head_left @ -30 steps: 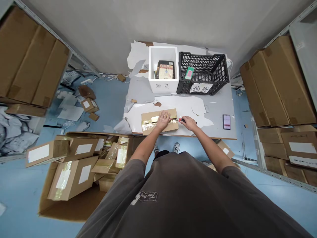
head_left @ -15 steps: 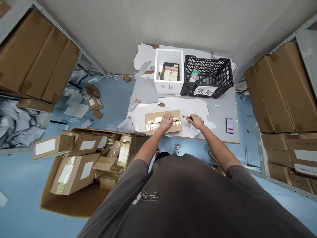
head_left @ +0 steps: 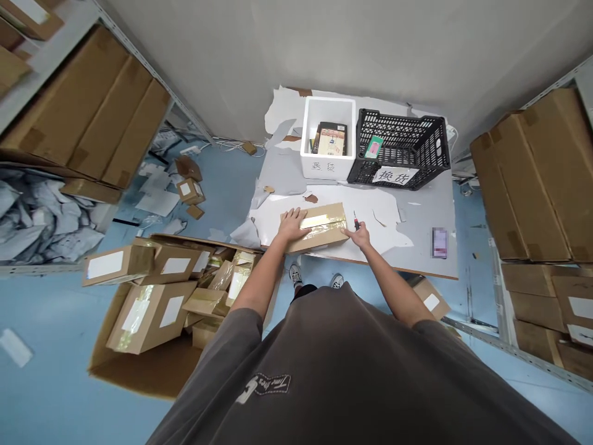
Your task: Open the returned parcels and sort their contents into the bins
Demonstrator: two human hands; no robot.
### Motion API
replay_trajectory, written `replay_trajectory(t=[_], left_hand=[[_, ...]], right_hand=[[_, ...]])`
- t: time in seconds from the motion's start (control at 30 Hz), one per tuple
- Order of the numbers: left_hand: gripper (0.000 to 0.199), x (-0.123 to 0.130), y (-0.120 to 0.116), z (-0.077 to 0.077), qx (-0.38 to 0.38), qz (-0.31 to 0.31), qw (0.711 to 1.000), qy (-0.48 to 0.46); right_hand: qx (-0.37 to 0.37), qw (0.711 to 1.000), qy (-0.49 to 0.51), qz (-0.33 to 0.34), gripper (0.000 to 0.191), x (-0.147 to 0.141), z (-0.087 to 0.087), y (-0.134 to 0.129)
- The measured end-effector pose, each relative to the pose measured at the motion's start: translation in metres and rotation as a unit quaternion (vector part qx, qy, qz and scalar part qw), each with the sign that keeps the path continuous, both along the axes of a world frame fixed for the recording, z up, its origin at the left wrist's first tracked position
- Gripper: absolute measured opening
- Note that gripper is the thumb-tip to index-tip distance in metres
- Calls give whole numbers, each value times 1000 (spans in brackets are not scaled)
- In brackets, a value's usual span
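A long cardboard box (head_left: 323,233) lies slightly tilted across the front of the worktable, with yellowish clear tape and a white label strip on top. My left hand (head_left: 291,226) grips its left end, fingers over the back corner and thumb on the top. My right hand (head_left: 361,237) is closed around a red-and-black utility knife (head_left: 356,224), its blade pointing away from me. The thumb side of that hand touches the box's right end.
Behind stand a white foam bin (head_left: 327,168) holding books and a black plastic crate (head_left: 403,154) with a green item. A phone (head_left: 440,243) lies at right on the table (head_left: 428,213). A large carton (head_left: 139,377) full of boxes stands at left. Shelves flank both sides.
My left hand has slid from the middle of the box to its left end. The box is turned slightly. My right hand has come to its right end, and the knife has swung to point away.
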State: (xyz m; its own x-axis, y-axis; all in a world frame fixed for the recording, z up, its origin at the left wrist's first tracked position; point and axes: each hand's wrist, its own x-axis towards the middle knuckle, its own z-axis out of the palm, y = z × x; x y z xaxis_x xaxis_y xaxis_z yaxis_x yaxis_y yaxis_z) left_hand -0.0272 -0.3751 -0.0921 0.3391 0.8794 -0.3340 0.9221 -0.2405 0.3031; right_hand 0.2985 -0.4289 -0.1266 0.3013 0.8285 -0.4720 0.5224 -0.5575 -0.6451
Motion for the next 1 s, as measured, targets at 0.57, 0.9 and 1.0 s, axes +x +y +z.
replay_trajectory(t=[0.57, 0.9, 1.0], left_hand=[[107, 73, -82, -16, -72, 229, 963, -123], [157, 45, -49, -48, -139, 316, 870, -351], [153, 26, -52, -65, -182, 355, 774, -492]], right_hand=[[6, 996, 18, -93, 36, -2, 24, 84], [42, 928, 337, -153, 33, -32, 22, -18], [59, 937, 332, -93, 38, -37, 38, 0]])
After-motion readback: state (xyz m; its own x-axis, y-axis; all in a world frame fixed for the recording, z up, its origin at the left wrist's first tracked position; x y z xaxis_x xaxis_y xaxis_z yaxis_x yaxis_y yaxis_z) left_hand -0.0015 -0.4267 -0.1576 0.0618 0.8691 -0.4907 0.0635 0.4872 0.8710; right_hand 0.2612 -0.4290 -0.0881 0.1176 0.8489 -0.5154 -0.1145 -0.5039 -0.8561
